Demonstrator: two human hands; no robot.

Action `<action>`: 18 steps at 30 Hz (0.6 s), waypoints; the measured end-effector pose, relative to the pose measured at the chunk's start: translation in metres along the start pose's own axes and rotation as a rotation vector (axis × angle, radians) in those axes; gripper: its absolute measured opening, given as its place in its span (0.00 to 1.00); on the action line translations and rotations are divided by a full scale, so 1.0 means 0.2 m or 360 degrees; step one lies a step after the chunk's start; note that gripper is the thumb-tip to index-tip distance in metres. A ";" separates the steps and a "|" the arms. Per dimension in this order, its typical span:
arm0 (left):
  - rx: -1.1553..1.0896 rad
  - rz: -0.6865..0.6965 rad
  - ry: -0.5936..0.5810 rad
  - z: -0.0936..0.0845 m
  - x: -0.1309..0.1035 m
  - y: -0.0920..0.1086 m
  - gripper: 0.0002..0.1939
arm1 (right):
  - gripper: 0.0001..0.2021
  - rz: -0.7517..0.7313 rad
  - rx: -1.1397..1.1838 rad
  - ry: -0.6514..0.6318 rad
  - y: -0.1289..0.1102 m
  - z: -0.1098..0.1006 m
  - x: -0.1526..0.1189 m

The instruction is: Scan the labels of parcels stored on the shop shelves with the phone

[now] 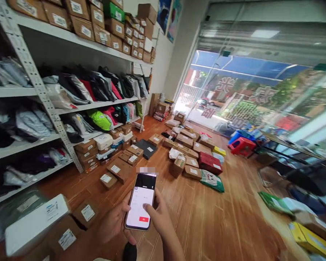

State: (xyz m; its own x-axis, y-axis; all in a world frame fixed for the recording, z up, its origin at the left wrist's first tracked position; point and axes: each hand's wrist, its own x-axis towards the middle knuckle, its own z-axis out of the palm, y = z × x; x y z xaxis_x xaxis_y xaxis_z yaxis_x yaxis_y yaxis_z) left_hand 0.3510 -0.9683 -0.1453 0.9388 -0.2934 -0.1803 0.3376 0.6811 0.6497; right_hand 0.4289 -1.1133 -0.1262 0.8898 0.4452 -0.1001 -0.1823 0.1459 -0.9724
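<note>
A smartphone [141,203] with a lit white screen and a red button near its bottom is held upright at the lower middle. My left hand [115,219] grips the phone's left side, fingers curled round its edge. My right hand [159,212] is at the phone's right side, its thumb over the screen and its other fingers partly hidden behind. Below the phone a dark rounded object [129,251] shows at the bottom edge; I cannot make out what it is.
Metal shelves [51,108] with bagged parcels and boxes line the left. Cartons lie on the wooden floor [198,217], among them a dark red box [209,163]. A white box [36,223] is at lower left. A red stool [241,146] and table [290,143] stand right.
</note>
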 end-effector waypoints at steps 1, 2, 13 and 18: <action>-0.0016 0.0050 0.0039 0.00 0.02 0.01 0.45 | 0.15 0.0032 0.0003 -0.0043 0.01 0.00 0.07; -0.0036 0.0100 0.0083 -0.01 0.03 0.03 0.45 | 0.11 0.0066 0.0013 -0.0082 0.03 0.01 0.14; -0.0063 0.0396 0.0593 -0.22 -0.13 0.27 0.45 | 0.33 0.0213 0.0084 -0.0864 0.15 0.41 0.47; 0.0107 0.0184 0.0716 -0.36 -0.12 0.28 0.37 | 0.32 0.0578 0.0431 -0.0667 0.41 0.44 0.49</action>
State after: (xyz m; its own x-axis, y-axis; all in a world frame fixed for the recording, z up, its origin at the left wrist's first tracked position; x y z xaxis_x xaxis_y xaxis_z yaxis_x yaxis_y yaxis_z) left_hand 0.3522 -0.8749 -0.1573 0.9111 0.1123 -0.3965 0.2377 0.6427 0.7283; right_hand 0.4644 -0.9790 -0.1970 0.5208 0.8099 -0.2699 -0.5915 0.1143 -0.7982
